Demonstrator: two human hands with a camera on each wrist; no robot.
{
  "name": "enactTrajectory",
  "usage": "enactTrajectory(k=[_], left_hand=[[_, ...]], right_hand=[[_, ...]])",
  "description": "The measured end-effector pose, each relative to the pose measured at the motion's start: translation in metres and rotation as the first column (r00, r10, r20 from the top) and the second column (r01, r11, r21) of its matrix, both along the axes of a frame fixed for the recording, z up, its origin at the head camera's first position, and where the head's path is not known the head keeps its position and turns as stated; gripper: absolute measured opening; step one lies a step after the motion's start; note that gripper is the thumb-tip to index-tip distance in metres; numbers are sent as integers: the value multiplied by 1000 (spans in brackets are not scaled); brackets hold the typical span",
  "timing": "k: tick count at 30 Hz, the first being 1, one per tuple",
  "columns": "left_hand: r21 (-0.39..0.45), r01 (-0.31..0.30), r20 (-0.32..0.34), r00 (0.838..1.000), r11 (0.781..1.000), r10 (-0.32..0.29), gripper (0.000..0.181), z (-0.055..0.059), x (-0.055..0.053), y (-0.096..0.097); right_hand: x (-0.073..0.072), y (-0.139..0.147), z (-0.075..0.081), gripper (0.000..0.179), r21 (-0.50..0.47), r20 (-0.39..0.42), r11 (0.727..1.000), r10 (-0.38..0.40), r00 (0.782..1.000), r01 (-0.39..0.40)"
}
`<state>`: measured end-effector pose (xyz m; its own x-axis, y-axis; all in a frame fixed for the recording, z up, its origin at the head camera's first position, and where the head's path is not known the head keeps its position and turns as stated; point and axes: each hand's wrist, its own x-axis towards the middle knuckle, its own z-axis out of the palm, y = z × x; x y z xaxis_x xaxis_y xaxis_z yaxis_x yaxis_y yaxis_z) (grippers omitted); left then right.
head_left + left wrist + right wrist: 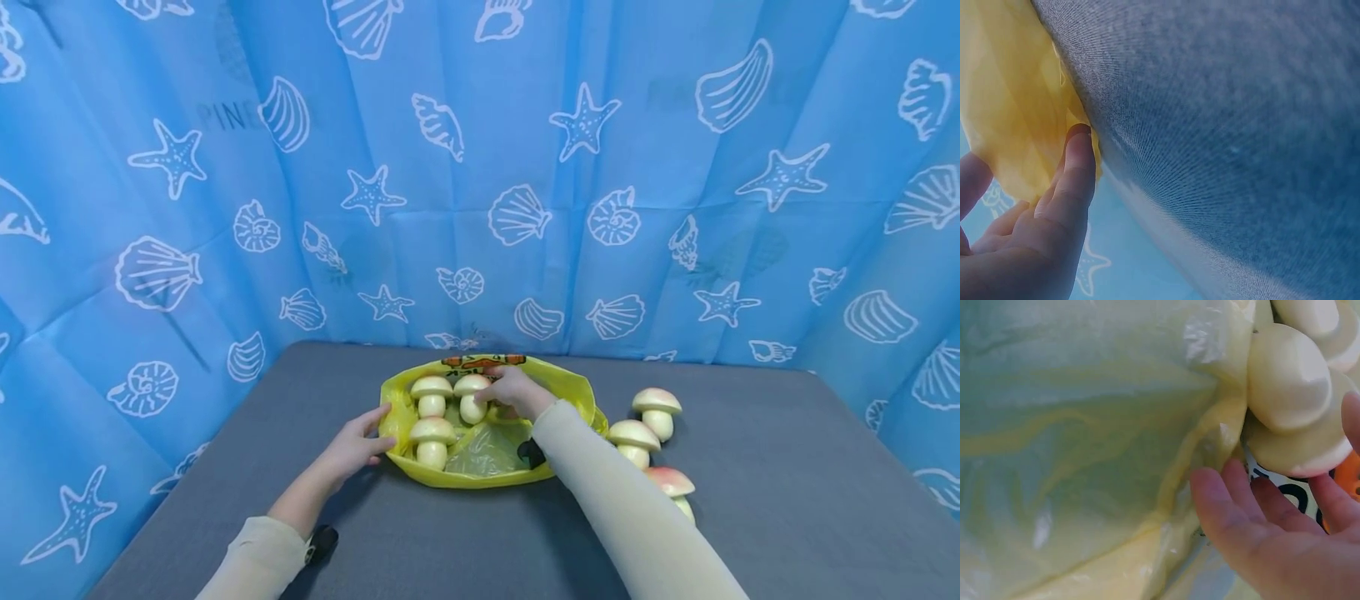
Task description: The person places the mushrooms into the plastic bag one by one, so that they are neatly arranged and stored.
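A yellow plastic bag (420, 475) lies with its mouth spread wide on the grey table. Inside its left half are three toy mushrooms, with pale stems and cream caps: a back left one (431, 387), a front one (432, 433) and one beside my right hand (471, 385). My right hand (516, 390) reaches into the bag, its fingers loosely spread at that last mushroom's cap; in the right wrist view a fingertip meets the cap's rim (1297, 453). My left hand (351, 450) rests against the bag's left end, fingers extended along the yellow plastic (1016, 94).
Three more toy mushrooms stand close together right of the bag: a back one (657, 402), a middle one (634, 433) and a pinkish front one (670, 481), partly behind my right sleeve (630, 508). A blue shell-print curtain (480, 167) hangs behind the table (787, 467).
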<state>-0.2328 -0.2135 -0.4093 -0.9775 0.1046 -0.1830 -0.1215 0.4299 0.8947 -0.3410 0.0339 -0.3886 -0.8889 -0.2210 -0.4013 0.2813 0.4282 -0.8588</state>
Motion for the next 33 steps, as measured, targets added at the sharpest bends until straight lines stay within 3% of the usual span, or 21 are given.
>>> enactTrajectory(k=[12, 21, 33], left_hand=[[-7, -8, -4, 1000, 1000, 8, 62, -1, 0, -3], [-11, -19, 5, 1000, 1000, 19, 61, -1, 1, -3], [-21, -27, 20, 999, 999, 27, 61, -1, 1, 1]], right_hand=[[4, 11, 24, 58, 27, 6, 996, 88, 996, -88], [17, 32, 43, 55, 69, -1, 985, 160, 987, -160], [37, 69, 64, 53, 83, -91, 975, 214, 973, -207]])
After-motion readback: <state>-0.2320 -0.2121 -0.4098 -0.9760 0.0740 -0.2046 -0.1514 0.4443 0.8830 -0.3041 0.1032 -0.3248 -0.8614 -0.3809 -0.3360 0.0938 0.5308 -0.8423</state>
